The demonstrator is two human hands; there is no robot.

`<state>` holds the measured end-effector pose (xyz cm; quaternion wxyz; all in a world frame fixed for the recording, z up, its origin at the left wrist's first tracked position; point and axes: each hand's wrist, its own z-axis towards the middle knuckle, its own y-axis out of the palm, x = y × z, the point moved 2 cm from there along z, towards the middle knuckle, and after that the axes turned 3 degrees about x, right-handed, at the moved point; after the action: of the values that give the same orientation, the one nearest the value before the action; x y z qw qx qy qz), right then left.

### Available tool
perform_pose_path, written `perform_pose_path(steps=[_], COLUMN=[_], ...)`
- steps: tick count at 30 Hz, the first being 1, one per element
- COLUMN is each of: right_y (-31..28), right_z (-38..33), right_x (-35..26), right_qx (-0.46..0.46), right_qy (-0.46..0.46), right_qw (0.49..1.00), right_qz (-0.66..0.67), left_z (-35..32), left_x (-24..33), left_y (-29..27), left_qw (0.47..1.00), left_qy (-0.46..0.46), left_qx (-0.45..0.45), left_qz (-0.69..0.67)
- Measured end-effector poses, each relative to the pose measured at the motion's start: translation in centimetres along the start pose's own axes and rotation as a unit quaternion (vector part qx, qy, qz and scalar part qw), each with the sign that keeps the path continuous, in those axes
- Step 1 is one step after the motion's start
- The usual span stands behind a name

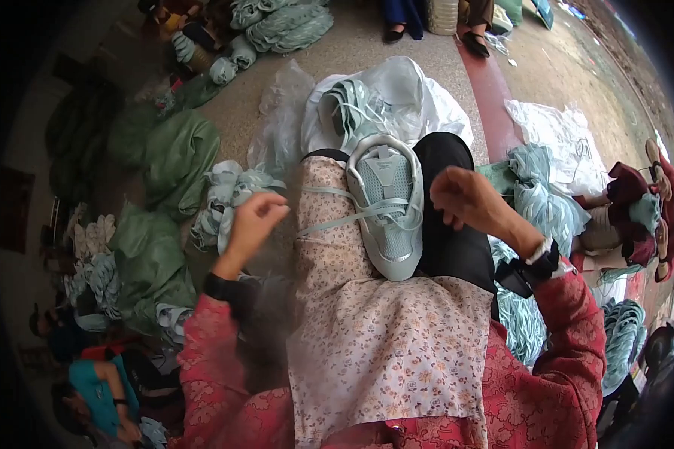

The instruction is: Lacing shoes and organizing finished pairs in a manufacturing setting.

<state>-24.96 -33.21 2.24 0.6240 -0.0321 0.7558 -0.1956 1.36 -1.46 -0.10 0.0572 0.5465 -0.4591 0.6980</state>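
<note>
A pale green shoe upper lies on my lap, on a floral cloth, its toe end toward me. A pale green lace runs from its eyelets out to the left. My left hand is closed on the end of that lace, pulled taut to the left of the shoe. My right hand is raised just right of the shoe with fingers curled, pinching the other lace end, which is hard to make out.
A white plastic bag with more pale green uppers lies ahead of my knees. Bundles of pale green laces and uppers lie left and right. Green sacks stand at left. Other people sit around the rim.
</note>
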Motion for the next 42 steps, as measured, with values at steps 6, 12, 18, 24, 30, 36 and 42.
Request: perform_pose_path(steps=[6, 12, 18, 24, 30, 36, 42], right_y=[3.6, 4.8, 6.2, 6.0, 6.2, 6.7, 5.8], right_z=[-0.4, -0.8, -1.6, -2.3, -2.2, -2.0, -2.2], right_x=[-0.6, 1.1, 1.0, 1.9, 2.0, 2.0, 1.1], right_qx=[-0.066, -0.014, -0.105, -0.085, -0.085, -0.071, -0.054], right_qy=[0.164, 0.176, 0.110, 0.110, 0.138, 0.182, 0.210], right_qw=[0.983, 0.830, 0.688, 0.701, 0.713, 0.732, 0.792], right_qz=[0.056, 0.529, 0.709, 0.699, 0.682, 0.653, 0.571], left_z=[-0.4, -0.1, 0.0, 0.7, 1.9, 4.6, 4.5], left_x=[5.5, 7.6, 8.2, 9.2, 9.1, 9.3, 10.1], left_y=[4.6, 6.6, 7.2, 7.5, 7.8, 2.5, -0.5], left_qw=[0.967, 0.936, 0.924, 0.940, 0.911, 0.862, 0.847], left_qy=[0.238, 0.307, 0.321, 0.296, 0.352, 0.381, 0.336], left_qx=[0.033, -0.002, -0.044, 0.074, -0.028, 0.117, 0.293], left_qz=[0.087, 0.172, 0.203, 0.154, 0.213, 0.312, 0.291])
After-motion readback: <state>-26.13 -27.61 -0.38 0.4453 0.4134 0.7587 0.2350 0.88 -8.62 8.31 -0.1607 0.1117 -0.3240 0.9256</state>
